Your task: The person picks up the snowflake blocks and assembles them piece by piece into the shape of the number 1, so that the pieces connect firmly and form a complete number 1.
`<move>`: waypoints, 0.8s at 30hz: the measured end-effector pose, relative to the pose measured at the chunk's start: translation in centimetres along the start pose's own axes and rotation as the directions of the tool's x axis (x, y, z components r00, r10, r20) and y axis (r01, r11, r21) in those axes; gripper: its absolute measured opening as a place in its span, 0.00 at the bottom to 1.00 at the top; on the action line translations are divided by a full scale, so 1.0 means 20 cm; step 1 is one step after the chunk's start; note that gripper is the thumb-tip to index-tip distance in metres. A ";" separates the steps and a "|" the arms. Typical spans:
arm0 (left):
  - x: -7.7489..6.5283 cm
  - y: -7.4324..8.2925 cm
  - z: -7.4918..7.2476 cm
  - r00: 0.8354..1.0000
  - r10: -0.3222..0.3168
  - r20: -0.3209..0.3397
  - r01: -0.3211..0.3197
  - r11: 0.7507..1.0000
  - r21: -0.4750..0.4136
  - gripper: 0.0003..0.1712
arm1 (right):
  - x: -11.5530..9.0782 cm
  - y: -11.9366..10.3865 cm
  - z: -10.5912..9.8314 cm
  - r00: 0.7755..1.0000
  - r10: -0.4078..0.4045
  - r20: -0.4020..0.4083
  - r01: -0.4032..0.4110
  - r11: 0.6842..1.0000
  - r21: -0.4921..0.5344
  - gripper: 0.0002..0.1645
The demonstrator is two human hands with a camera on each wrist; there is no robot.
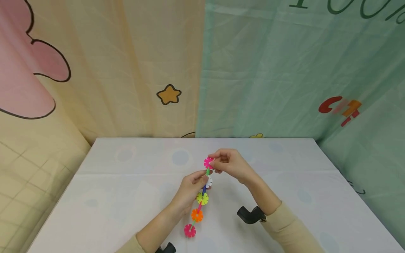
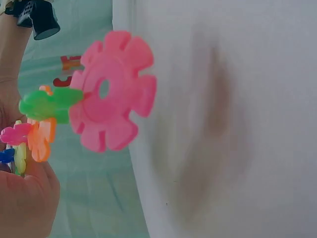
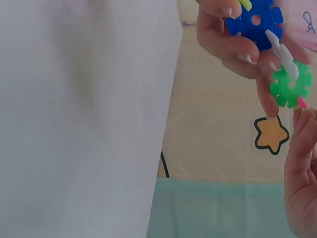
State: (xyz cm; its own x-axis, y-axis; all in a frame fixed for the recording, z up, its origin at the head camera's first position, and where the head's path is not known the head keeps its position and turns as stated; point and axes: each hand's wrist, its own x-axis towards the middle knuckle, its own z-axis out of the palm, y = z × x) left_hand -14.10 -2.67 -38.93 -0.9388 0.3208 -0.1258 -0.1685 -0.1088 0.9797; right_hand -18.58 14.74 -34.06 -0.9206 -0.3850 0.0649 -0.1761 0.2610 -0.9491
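A chain of interlocking plastic flower discs hangs slanted above the table, its slotted pieces joined edge to edge. My left hand [image 1: 191, 188] grips it in its upper part, near a white disc [image 1: 209, 181] and a blue disc [image 3: 255, 25]. Fingers and thumb of my right hand [image 1: 232, 164] pinch the pink disc [image 1: 207, 162] at the top, joined to a green disc [image 3: 291, 87]. Below the left hand follow a yellow disc [image 1: 202, 199], an orange disc [image 1: 197, 215] and a deep pink end disc [image 2: 106, 94]. The left fingers partly cover the middle pieces.
A white-covered table [image 1: 126, 203] with faint pale spots lies under both hands. Behind it hang a beige curtain [image 1: 133, 70] and a green curtain [image 1: 262, 77]. A black wrist mount [image 1: 250, 215] sticks out from the right wrist, and another [image 1: 167, 248] shows by the left forearm.
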 end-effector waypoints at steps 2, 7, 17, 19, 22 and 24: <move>0.00 0.00 0.00 1.000 0.012 -0.014 -0.012 1.000 -0.015 0.27 | 0.00 0.00 0.01 1.000 -0.010 -0.025 0.010 1.000 0.023 0.14; 0.01 0.01 0.00 0.999 0.023 -0.039 -0.025 0.999 -0.039 0.27 | 0.00 -0.01 0.04 0.996 -0.029 -0.079 0.034 0.997 0.066 0.13; 0.00 0.02 0.00 0.999 0.043 0.023 -0.043 0.999 -0.015 0.26 | 0.02 -0.05 -0.03 0.991 -0.072 0.109 0.083 0.992 -0.099 0.10; 0.00 0.02 0.00 0.998 0.052 0.034 -0.051 0.998 -0.020 0.26 | 0.04 -0.06 -0.05 0.987 -0.064 0.150 0.082 0.989 -0.120 0.10; 0.01 0.02 0.00 0.997 0.061 0.042 -0.059 0.998 -0.031 0.25 | 0.05 -0.08 -0.07 0.981 -0.040 0.190 0.064 0.990 -0.126 0.10; 0.01 0.02 0.00 0.998 0.060 0.037 -0.059 0.998 -0.032 0.24 | 0.06 -0.09 -0.08 0.978 -0.032 0.205 0.058 0.991 -0.123 0.10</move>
State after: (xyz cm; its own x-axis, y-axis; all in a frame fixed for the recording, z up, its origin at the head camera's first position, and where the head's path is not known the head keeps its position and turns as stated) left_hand -14.33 -2.65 -38.59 -0.9352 0.3487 -0.0610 -0.1225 -0.1572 0.9799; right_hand -19.97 15.18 -31.84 -0.8236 -0.5663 0.0303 -0.2705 0.3452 -0.8987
